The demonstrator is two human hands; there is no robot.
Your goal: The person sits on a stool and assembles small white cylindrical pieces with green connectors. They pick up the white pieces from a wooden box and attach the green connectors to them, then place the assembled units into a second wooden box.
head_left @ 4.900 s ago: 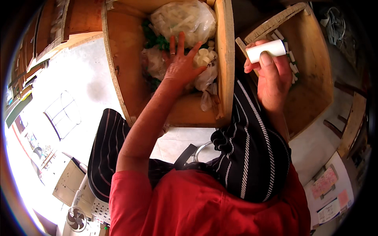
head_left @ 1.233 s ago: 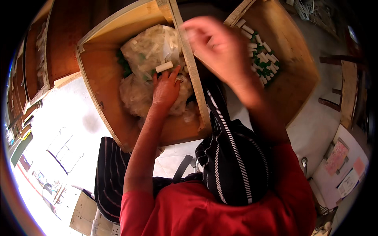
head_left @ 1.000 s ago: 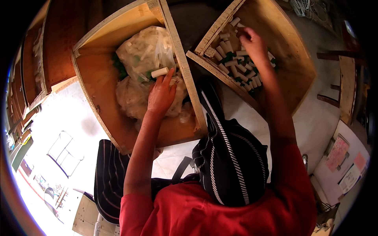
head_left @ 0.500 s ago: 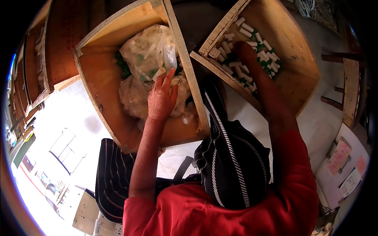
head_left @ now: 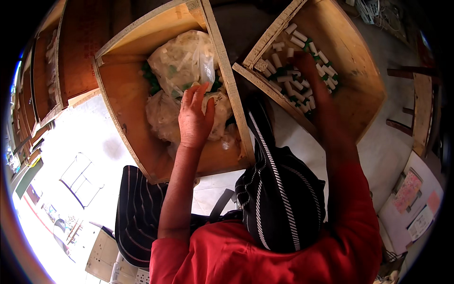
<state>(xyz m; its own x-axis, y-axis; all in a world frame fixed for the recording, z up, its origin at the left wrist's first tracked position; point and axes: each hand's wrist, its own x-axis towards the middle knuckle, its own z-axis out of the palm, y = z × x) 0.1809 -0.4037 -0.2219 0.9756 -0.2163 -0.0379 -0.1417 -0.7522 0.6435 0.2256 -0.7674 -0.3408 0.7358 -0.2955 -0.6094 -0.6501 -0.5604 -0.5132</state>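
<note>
My left hand (head_left: 195,117) is over the left wooden box (head_left: 219,42), its fingers stretched out and the thumb held apart. Its fingertips reach to the clear plastic bags (head_left: 177,61), which hold pale pieces, with some green ones showing around them. Nothing shows in this hand; what lies under its fingertips is hidden. My right hand (head_left: 306,66) reaches into the right wooden box (head_left: 350,47), among many short white tubes (head_left: 299,42) with green parts. That hand is dark and blurred, so its fingers and anything in them cannot be made out.
Both boxes stand in front of my legs in black striped trousers (head_left: 283,203), with a gap between them. A wooden stool (head_left: 420,109) lies at the far right, beside a pale board (head_left: 409,199) with papers. More wooden boxes (head_left: 78,52) stand at the left.
The white tube at my left fingertips no longer shows. My right hand has shifted slightly to the right among the tubes. The view has moved a little.
</note>
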